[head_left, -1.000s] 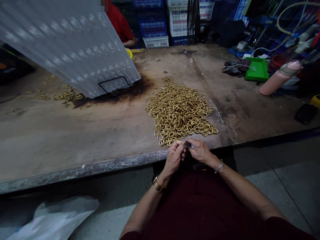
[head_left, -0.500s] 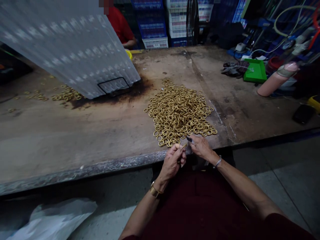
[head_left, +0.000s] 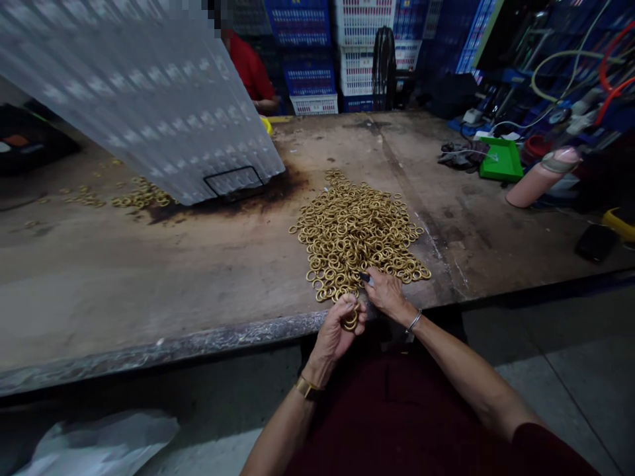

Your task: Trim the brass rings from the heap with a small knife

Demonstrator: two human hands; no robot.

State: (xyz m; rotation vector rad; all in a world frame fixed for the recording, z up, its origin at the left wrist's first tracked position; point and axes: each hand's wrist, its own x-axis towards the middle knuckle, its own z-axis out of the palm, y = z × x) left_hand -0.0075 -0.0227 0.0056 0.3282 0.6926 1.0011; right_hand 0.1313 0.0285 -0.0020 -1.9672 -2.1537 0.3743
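Note:
A heap of brass-coloured rings (head_left: 354, 228) lies on the wooden table (head_left: 238, 264) near its front edge. My left hand (head_left: 338, 327), with a gold watch on the wrist, is palm up just in front of the heap, its fingers curled round a few brass rings (head_left: 350, 322). To the right, my right hand (head_left: 389, 293), with a silver bangle, grips a small dark-tipped tool (head_left: 366, 278) at the near side of the heap. Only the tip of that tool shows clearly; what kind it is I cannot tell.
A tall grey translucent panel (head_left: 163, 112) stands at the back left, with scattered rings (head_left: 141, 195) beside it. A person in red (head_left: 252, 73) is behind it. A green tray (head_left: 502, 160), a pink cylinder (head_left: 540, 177) and a black object (head_left: 596, 243) are on the right.
My left hand has turned palm up, showing the rings in it. My right hand has moved left with the tool, over the heap's near edge. The whole view has shifted slightly.

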